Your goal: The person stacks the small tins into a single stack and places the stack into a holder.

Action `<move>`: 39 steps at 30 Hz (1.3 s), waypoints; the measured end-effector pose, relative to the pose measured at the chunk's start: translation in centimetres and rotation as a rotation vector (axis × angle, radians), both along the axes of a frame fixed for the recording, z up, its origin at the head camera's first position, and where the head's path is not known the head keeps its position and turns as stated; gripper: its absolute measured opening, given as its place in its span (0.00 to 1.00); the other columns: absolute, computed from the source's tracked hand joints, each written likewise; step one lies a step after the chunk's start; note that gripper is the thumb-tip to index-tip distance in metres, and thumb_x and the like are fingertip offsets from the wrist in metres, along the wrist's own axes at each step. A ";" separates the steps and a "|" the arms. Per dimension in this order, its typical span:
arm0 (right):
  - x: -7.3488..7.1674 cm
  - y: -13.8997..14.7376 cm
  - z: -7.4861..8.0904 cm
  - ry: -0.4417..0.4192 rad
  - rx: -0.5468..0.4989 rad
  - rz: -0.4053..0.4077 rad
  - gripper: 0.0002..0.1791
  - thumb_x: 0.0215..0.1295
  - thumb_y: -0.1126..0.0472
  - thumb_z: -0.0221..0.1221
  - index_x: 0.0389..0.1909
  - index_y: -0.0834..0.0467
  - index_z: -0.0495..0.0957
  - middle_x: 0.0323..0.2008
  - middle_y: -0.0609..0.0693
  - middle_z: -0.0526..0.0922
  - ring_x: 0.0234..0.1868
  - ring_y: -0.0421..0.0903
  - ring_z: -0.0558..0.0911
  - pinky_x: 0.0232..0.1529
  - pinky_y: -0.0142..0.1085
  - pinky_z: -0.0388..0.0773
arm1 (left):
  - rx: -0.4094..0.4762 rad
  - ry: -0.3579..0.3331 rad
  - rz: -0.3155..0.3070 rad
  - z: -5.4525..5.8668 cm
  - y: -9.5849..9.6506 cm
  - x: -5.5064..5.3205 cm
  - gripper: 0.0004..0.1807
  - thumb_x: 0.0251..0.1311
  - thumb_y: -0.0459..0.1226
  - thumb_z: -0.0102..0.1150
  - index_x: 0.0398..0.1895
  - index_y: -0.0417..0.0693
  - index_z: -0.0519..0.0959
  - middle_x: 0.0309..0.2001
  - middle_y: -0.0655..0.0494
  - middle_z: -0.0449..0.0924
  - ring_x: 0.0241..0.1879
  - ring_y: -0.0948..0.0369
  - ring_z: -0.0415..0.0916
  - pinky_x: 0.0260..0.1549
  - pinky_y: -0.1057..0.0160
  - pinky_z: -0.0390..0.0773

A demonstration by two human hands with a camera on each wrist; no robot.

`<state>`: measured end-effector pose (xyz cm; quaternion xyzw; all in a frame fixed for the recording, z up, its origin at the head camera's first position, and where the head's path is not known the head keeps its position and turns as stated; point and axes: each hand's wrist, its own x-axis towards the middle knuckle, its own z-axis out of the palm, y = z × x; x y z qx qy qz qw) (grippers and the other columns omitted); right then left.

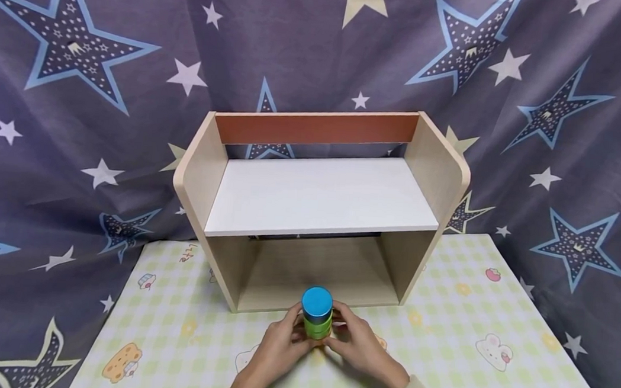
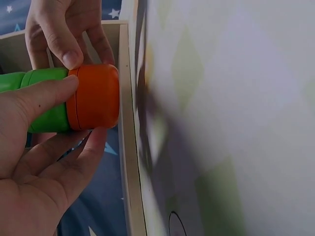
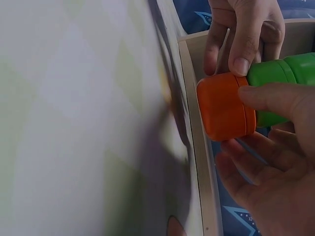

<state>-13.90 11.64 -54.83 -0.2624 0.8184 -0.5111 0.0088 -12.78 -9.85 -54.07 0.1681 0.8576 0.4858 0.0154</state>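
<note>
Between the two hands stands an upright cylinder [image 1: 317,304] with a blue top, a green ribbed middle and an orange bottom end [image 2: 96,96]. The left hand [image 1: 280,343] grips it from the left, thumb against the seam where green meets orange. From the right, the right hand [image 1: 357,342] holds it, its thumb pressing near the same seam in the right wrist view, fingers curved behind. A gap shows between the orange end and the tablecloth in both wrist views. Whether the cylinder is one bottle or several stacked pieces, I cannot tell.
Just beyond the hands stands a wooden shelf unit with a white middle board [image 1: 321,194] and a lower compartment [image 1: 322,272]. A checked tablecloth [image 1: 441,321] with cartoon prints covers the table. A dark star-patterned curtain [image 1: 309,45] hangs behind and at both sides.
</note>
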 end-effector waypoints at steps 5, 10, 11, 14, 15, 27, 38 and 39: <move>0.0 0.3 -0.1 -0.012 -0.024 -0.011 0.39 0.59 0.66 0.71 0.70 0.55 0.65 0.58 0.51 0.79 0.55 0.48 0.80 0.52 0.48 0.80 | 0.000 0.000 -0.015 0.1 0.4 -0.2 0.42 0.57 0.45 0.75 0.72 0.52 0.65 0.57 0.46 0.81 0.43 0.61 0.85 0.39 0.68 0.83; 0.0 0.6 -0.2 0.005 -0.018 -0.011 0.38 0.60 0.64 0.71 0.70 0.54 0.65 0.57 0.51 0.80 0.55 0.47 0.80 0.52 0.46 0.81 | 0.000 -0.006 -0.028 0.3 0.6 -0.3 0.43 0.57 0.46 0.74 0.73 0.51 0.64 0.57 0.46 0.81 0.42 0.61 0.85 0.40 0.66 0.83; 0.0 0.7 -0.1 0.009 -0.017 -0.010 0.38 0.60 0.64 0.71 0.70 0.54 0.65 0.57 0.51 0.80 0.55 0.47 0.81 0.51 0.46 0.81 | 0.001 -0.007 -0.029 0.3 0.6 -0.3 0.43 0.57 0.46 0.74 0.73 0.51 0.64 0.57 0.45 0.81 0.42 0.61 0.85 0.40 0.66 0.83; -0.1 0.9 0.0 0.020 -0.022 -0.010 0.38 0.61 0.64 0.71 0.70 0.53 0.65 0.56 0.51 0.80 0.54 0.47 0.81 0.50 0.47 0.82 | 0.005 -0.002 -0.034 0.4 0.7 -0.4 0.44 0.56 0.47 0.74 0.73 0.51 0.63 0.56 0.44 0.81 0.42 0.61 0.85 0.40 0.65 0.84; -0.1 1.0 0.0 0.023 -0.025 -0.011 0.38 0.61 0.64 0.71 0.70 0.53 0.65 0.56 0.52 0.80 0.54 0.47 0.81 0.50 0.48 0.82 | 0.006 0.001 -0.036 0.4 0.8 -0.4 0.44 0.56 0.47 0.74 0.73 0.51 0.63 0.56 0.44 0.81 0.42 0.61 0.85 0.40 0.64 0.84; -0.3 1.5 0.8 0.032 -0.039 -0.007 0.39 0.59 0.67 0.71 0.70 0.54 0.64 0.57 0.53 0.80 0.55 0.49 0.80 0.50 0.49 0.81 | 0.049 0.003 -0.068 1.3 0.9 -0.7 0.45 0.57 0.43 0.74 0.75 0.49 0.61 0.58 0.46 0.80 0.42 0.61 0.85 0.40 0.68 0.82; -0.4 1.6 1.8 0.011 -0.035 -0.001 0.38 0.61 0.63 0.71 0.70 0.51 0.64 0.59 0.50 0.78 0.57 0.48 0.79 0.52 0.50 0.80 | 0.047 0.047 -0.075 1.7 0.6 -0.7 0.43 0.59 0.44 0.73 0.74 0.49 0.61 0.58 0.45 0.80 0.43 0.58 0.85 0.41 0.63 0.84; -0.3 1.6 1.9 0.009 -0.037 -0.001 0.38 0.61 0.63 0.71 0.70 0.51 0.63 0.59 0.50 0.78 0.57 0.49 0.79 0.52 0.50 0.80 | 0.049 0.049 -0.075 1.7 0.6 -0.7 0.43 0.59 0.44 0.73 0.74 0.49 0.61 0.58 0.45 0.80 0.43 0.58 0.85 0.41 0.63 0.84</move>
